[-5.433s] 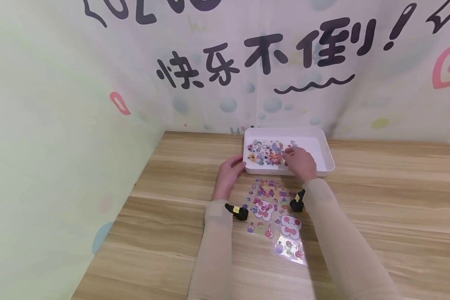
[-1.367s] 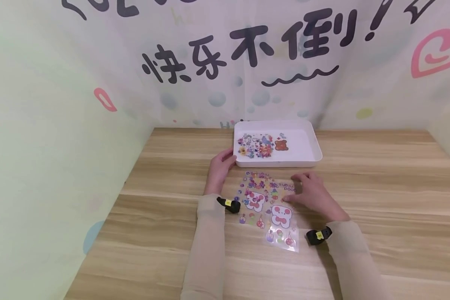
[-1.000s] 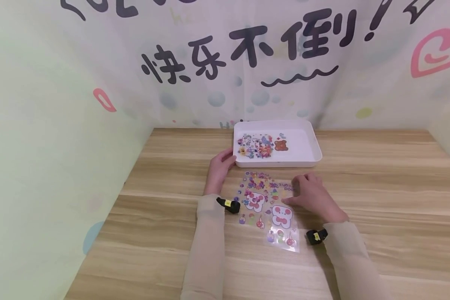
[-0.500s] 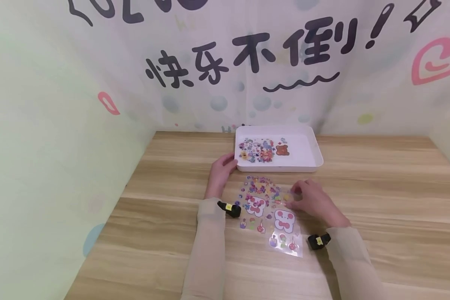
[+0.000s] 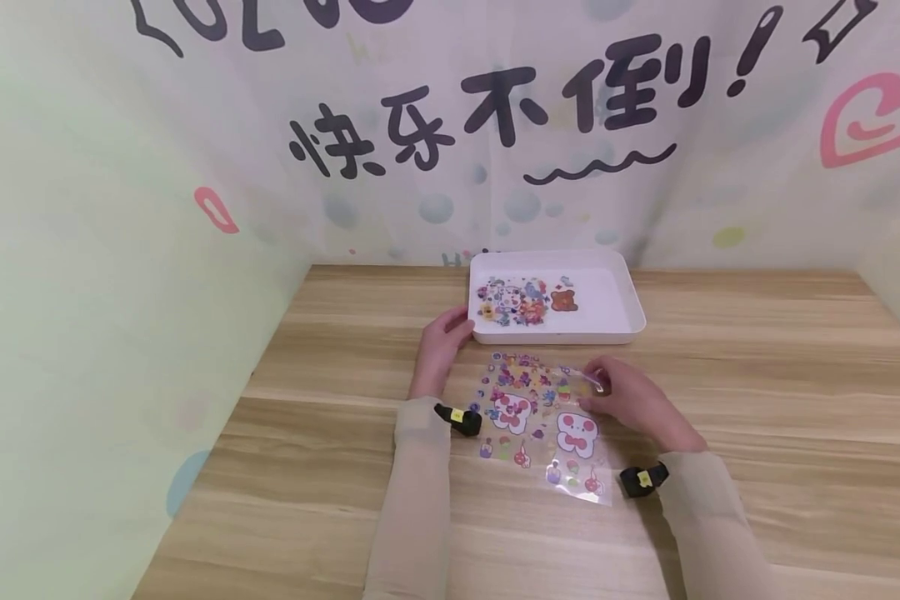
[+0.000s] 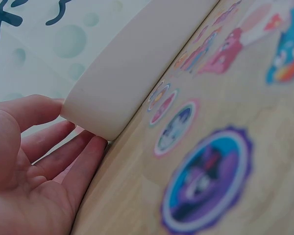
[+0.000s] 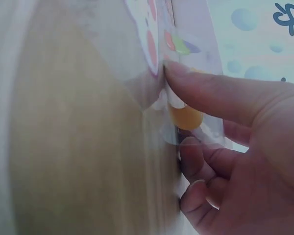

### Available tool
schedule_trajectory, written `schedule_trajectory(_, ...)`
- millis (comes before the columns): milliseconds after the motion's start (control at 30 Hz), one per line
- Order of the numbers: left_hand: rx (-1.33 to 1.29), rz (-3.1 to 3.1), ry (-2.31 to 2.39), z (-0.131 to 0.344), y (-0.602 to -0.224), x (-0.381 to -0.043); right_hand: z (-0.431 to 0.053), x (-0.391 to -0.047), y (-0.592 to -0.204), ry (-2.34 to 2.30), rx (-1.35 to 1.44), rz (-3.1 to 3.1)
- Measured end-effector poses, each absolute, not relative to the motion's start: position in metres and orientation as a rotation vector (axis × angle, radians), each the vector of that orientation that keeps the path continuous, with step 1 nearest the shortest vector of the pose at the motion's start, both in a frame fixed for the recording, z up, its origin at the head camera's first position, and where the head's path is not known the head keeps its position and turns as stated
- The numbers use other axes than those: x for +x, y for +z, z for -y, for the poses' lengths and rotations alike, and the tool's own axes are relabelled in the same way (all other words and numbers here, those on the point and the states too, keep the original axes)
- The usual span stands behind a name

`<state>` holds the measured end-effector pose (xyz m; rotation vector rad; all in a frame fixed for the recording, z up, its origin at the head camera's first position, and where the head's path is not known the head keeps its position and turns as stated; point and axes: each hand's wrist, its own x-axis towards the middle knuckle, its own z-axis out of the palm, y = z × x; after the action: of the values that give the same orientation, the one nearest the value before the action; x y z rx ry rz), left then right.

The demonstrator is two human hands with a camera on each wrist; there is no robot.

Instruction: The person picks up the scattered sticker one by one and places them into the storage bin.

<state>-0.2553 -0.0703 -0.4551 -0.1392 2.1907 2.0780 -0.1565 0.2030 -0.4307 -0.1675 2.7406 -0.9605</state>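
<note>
A white tray (image 5: 562,339) stands at the back of the table. My left hand (image 5: 440,346) holds its near left corner; in the left wrist view, fingertips touch the tray's wall (image 6: 120,73). In front of the tray lie two clear sticker sheets, partly overlapping. The left sheet (image 5: 512,414) is flat. The right sticker sheet (image 5: 576,435), with a white bear-like figure, has its far right corner raised. My right hand (image 5: 633,408) pinches that corner. In the right wrist view, the thumb (image 7: 210,93) lies on the film and the curled fingers (image 7: 193,161) are behind it.
Several colourful stickers (image 5: 513,304) lie in the tray's left part, with a brown bear sticker (image 5: 564,301) beside them. A printed cloth backdrop (image 5: 390,217) rises right behind the tray. A pale wall (image 5: 120,333) borders the table's left side.
My right hand has gone from the tray to the right sheet, leaving a brown bear sticker in the tray. Lately it has lifted the sheet's corner and drawn it slightly right. My left hand stays.
</note>
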Motion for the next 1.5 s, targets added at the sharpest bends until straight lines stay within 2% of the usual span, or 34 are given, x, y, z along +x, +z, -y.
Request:
schedule_trajectory(200,-0.14,-2.188,2.072,0.069,-0.453,-0.258,-0.206,-0.158,-0.431,-0.971,-0.21,-2.753)
schedule_trajectory(600,-0.14,-2.204,2.066,0.07,-0.457,-0.253,-0.206,-0.154,-0.434,-1.037,-0.094,-2.744)
schedule_trajectory(1500,-0.153,-2.204,2.043,0.069,-0.455,-0.253,-0.215,-0.158,-0.438,-1.106,-0.067,-2.75)
